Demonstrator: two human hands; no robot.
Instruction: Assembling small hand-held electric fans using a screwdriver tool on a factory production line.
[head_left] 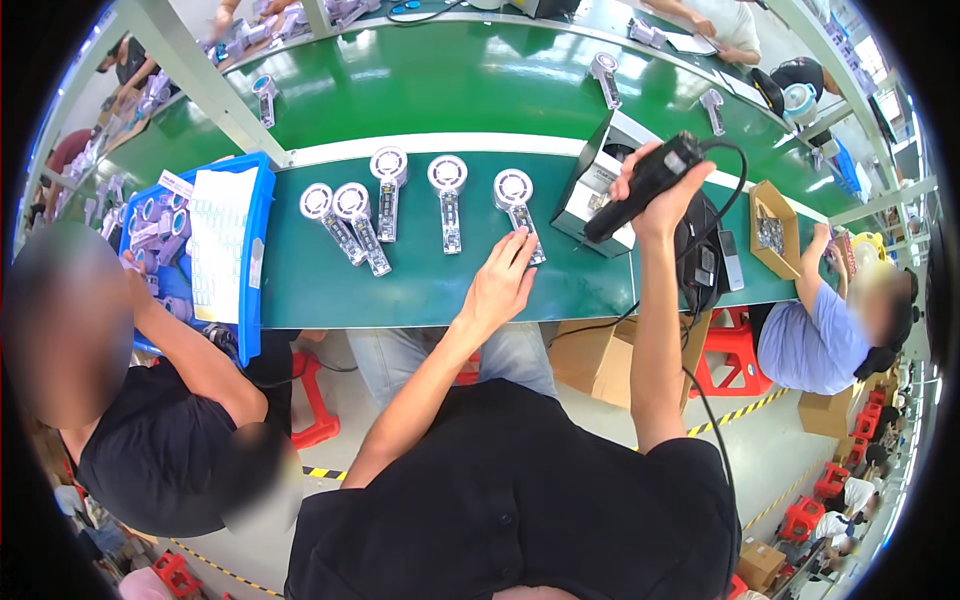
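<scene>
My right hand [662,200] is raised over the right side of the bench, wrapped round a black electric screwdriver [655,185] with a cable at its upper end. The tool's tip points down to the left, in front of a metal box. My left hand [500,282] lies with fingers stretched out, fingertips touching the handle of a handheld fan [513,190]. That fan has a round white head, and its handle shows the parts inside. To its left lie another fan [447,178] and several more like it, including a fan [388,170] set further back.
A blue crate [258,250] of light purple parts, a paper sheet [222,240] over it, stands left beside a co-worker [160,400]. At right are the metal box [600,185] and a carton [770,230] of small parts. Beyond runs a green conveyor [430,90] carrying fans.
</scene>
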